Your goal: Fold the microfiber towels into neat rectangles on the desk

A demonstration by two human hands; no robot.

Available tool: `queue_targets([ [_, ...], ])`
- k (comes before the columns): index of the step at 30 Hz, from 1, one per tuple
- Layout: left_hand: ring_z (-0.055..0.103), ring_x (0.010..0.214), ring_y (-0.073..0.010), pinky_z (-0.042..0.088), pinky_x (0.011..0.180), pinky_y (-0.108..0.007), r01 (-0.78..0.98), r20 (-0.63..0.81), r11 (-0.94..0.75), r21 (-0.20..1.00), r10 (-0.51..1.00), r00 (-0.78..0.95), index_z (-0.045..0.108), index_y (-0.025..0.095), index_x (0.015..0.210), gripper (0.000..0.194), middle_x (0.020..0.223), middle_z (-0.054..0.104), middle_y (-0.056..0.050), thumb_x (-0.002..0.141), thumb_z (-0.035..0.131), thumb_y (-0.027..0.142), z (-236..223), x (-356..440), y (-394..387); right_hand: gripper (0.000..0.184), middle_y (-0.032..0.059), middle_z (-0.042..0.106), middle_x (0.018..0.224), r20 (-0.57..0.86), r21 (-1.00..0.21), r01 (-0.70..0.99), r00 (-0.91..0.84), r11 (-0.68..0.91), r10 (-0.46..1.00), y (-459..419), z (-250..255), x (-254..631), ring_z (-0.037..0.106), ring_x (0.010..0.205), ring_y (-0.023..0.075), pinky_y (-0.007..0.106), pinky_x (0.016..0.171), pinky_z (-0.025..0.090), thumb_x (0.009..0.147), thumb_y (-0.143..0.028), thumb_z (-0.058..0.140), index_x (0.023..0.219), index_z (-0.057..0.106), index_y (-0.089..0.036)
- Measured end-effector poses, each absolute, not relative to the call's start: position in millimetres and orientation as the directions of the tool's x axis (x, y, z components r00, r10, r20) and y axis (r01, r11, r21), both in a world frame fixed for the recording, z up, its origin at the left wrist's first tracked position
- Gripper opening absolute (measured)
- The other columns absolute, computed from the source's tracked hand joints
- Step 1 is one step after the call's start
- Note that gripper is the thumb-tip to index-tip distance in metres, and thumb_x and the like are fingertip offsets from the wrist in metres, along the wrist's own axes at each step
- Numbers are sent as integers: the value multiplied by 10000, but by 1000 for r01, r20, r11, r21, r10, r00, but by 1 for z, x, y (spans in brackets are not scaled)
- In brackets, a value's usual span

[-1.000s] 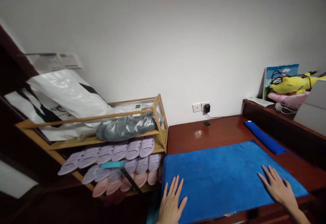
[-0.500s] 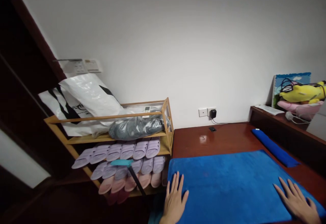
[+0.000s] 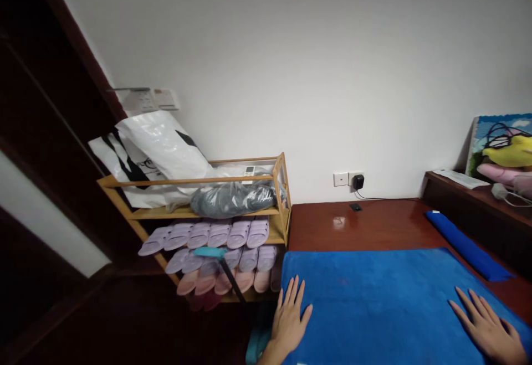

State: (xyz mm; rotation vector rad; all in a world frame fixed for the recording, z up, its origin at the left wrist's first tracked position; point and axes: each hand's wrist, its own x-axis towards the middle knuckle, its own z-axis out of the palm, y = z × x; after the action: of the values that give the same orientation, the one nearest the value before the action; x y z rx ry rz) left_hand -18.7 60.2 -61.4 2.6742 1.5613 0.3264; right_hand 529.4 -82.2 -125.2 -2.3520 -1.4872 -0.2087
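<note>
Shifted rightward in our view since the earlier frame: one blue cloth (image 3: 374,304), along the left edge of the table (image 3: 311,226), our left hand (image 3: 288,320) and right hand (image 3: 492,329) flat upon it, fingers apart; judged light, soft, limp, unbreakable, best taken by its far corners.

Looks like room in home or dormitory. Rack (image 3: 195,214) beside desk's left edge: rows of lilac slippers (image 3: 219,234) above pink ones (image 3: 224,282), bags (image 3: 166,146) on top. Desk (image 3: 316,224) against plain wall (image 3: 266,66), socket (image 3: 341,179) above back edge. Yellow plush toy (image 3: 511,152) on raised shelf (image 3: 449,183) along desk's right edge. Dark door (image 3: 45,93) far left.
</note>
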Motion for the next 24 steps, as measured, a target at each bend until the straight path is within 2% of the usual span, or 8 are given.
queue_targets([
  [3,165,1396,-249,219,1106,-513,869,159,-478,128,875,458,142,252,1467,584,1530,163,-48,951,282,488,-55,-15,56,652,-3,432,1407,200,-148,906,420,-396,885,-77,-117,527,312,1314,349,635,979,256,601,-597,338,1199,560,-460],
  [6,152,1398,-261,152,1115,-543,862,230,-494,111,857,462,108,242,1471,572,1532,154,-60,962,275,441,-47,-5,45,614,51,463,1386,202,-86,945,328,-317,923,-67,-109,499,243,1359,322,611,1024,222,707,-557,248,1136,639,-358],
  [8,157,1398,-253,160,1118,-522,827,240,-551,115,823,515,50,259,1472,585,1536,146,-41,962,275,439,-45,2,36,621,31,384,1448,223,-102,967,251,-233,942,-61,-108,469,200,1383,269,541,1056,236,780,-538,211,1231,576,-317],
  [11,178,1393,-258,204,1105,-508,780,172,-609,145,792,586,15,285,1466,632,1534,150,-25,942,282,517,-45,7,27,641,19,314,1484,212,-157,969,222,-191,952,-60,-110,432,232,1375,234,480,1062,279,811,-578,254,1364,424,-302],
  [15,182,1392,-262,201,1104,-509,778,169,-611,148,790,589,8,282,1465,639,1534,147,-25,940,280,523,-44,5,24,628,34,345,1466,228,-151,970,221,-190,948,-64,-107,409,233,1370,260,519,1059,275,823,-586,241,1340,461,-304],
  [20,208,1385,-251,189,1110,-482,748,223,-650,135,755,616,4,295,1464,621,1536,151,-23,951,305,476,-40,-3,21,652,22,245,1508,272,-180,978,156,-109,950,-63,-98,368,218,1377,234,492,1084,263,859,-587,310,1445,220,-319],
  [24,221,1381,-254,201,1102,-486,726,167,-680,107,732,661,31,322,1460,610,1532,174,-13,945,298,511,-40,-9,20,645,13,267,1499,258,-187,980,117,-70,959,-65,-93,344,240,1368,250,513,1079,271,855,-592,358,1436,222,-347],
])
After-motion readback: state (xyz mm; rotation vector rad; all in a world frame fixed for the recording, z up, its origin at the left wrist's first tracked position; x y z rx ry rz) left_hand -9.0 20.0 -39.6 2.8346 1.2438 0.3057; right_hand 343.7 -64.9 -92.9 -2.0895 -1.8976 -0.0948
